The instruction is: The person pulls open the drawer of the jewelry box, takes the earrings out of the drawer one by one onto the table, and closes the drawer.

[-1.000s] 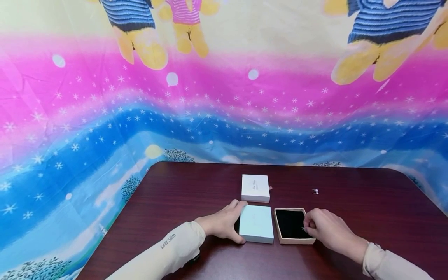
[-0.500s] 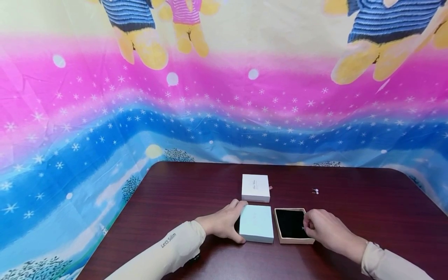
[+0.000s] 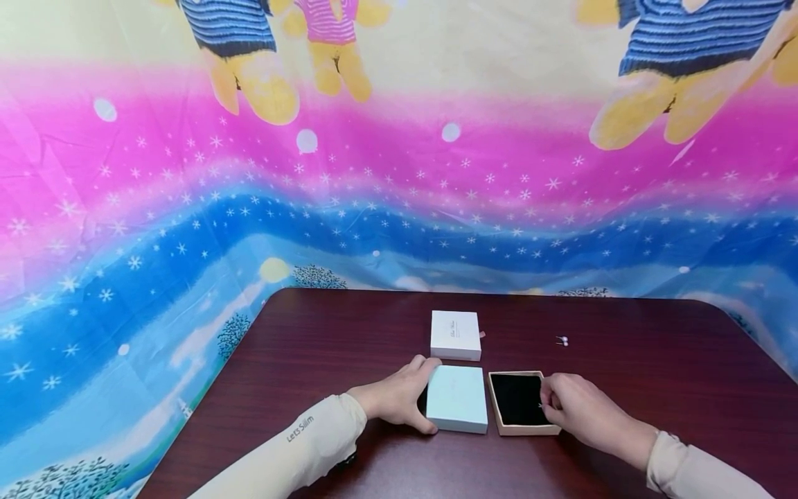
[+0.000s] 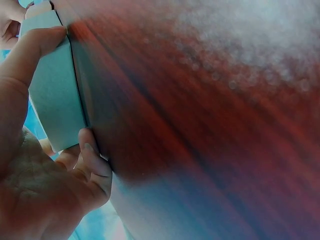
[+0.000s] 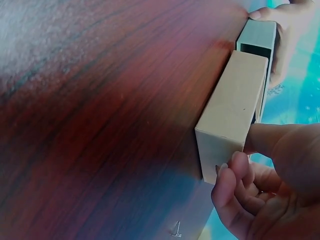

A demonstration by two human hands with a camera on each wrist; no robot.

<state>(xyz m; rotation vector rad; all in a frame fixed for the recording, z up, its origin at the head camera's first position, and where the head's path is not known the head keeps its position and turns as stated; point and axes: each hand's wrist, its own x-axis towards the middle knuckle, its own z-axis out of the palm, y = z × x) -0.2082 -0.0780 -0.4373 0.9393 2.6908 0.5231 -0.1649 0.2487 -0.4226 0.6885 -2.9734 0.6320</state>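
My left hand grips a pale mint box sleeve from its left side, thumb at the near edge and fingers at the far edge. The sleeve's dark open end faces right in the right wrist view. Just right of it lies a light-coloured box tray lined with a black pad. At the tray's right edge, my right hand has thumb and forefinger pinched over the lining, with a tiny silvery piece showing at the fingertips. The curled fingers are close against the tray's outer end.
A white lettered box with a small pull tab stands behind the sleeve. A pair of small earrings lies on the dark wood table at the back right. A printed cloth hangs behind the table.
The right hand has shifted very slightly at the tray's right edge. Left hand, sleeve and white box stay where they were.
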